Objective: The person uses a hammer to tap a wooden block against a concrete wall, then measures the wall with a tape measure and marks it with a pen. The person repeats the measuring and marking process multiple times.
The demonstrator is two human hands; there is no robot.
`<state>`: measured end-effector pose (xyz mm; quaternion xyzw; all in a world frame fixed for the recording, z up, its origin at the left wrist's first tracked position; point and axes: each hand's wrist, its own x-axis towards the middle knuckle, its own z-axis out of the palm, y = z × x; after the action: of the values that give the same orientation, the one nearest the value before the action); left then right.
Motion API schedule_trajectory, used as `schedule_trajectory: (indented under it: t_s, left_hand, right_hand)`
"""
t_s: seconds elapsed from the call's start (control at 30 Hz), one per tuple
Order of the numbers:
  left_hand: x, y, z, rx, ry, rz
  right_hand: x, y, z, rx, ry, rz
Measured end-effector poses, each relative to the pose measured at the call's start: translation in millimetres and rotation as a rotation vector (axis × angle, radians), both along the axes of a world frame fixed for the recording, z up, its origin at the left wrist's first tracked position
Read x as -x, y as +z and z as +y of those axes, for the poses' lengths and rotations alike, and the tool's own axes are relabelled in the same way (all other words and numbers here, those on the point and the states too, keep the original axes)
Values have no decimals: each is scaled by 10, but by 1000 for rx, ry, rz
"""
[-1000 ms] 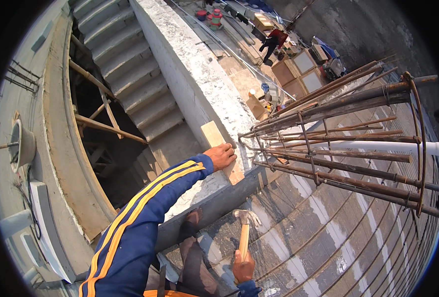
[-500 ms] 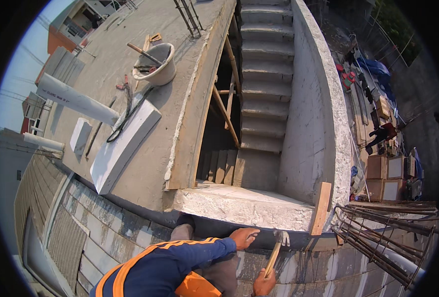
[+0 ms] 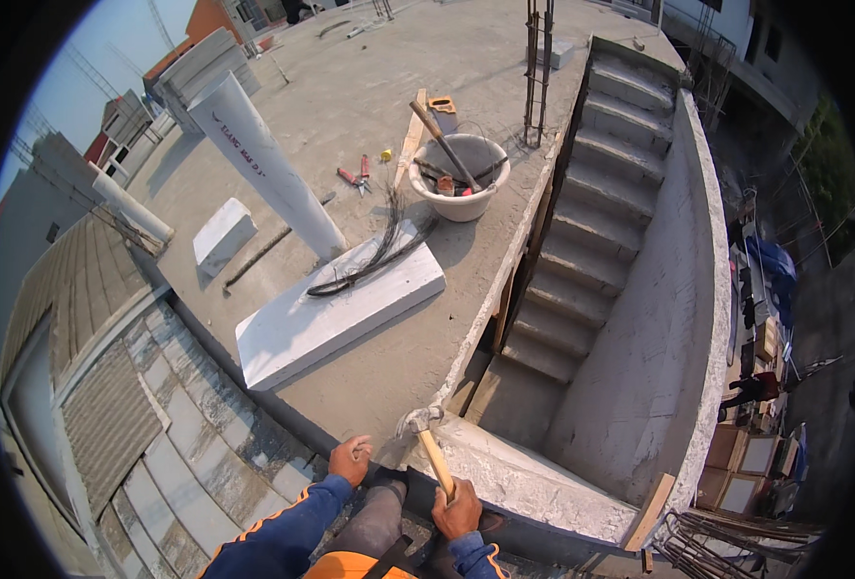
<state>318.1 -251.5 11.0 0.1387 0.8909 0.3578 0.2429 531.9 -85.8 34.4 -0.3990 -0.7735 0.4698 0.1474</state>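
My right hand (image 3: 457, 509) is wrapped round the wooden handle of a claw hammer (image 3: 436, 459), gripping it low down. The metal hammer head is over the corner where the concrete floor slab (image 3: 350, 403) meets a rough concrete ledge (image 3: 533, 482) at the foot of the stairs. To the left of the hammer, my left hand (image 3: 350, 459) is at the slab's edge. Its fingers are curled together, and whatever they may hold is too small or hidden to make out.
A white block (image 3: 340, 309) with black wire lies on the slab beside an upright pipe (image 3: 268, 169). Beyond are pliers (image 3: 358, 178), a tool bucket (image 3: 461, 205) and a handsaw (image 3: 443, 109). Concrete stairs (image 3: 582, 251) rise right; a board (image 3: 649, 511) and rebar cage (image 3: 717, 545) stand nearby.
My view has swung left, bringing more of the slab into sight. Both hands have moved left along the ledge to its corner, with the claw hammer still in my right hand.
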Motion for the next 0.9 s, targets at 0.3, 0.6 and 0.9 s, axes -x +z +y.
schedule_trajectory:
  t_s: [0.3,0.6,0.9]
  left_hand:
    - [2143,380,434,-95,42,561]
    - [3196,-25,866,-191,43,607]
    - [3249,-162,628,-55,-165,691]
  right_hand:
    - [1874,-546,-571,-20,-294,-5]
    - [2484,-366,-527,9,-176,-292]
    - [4186,704,2167,-315,-321,391]
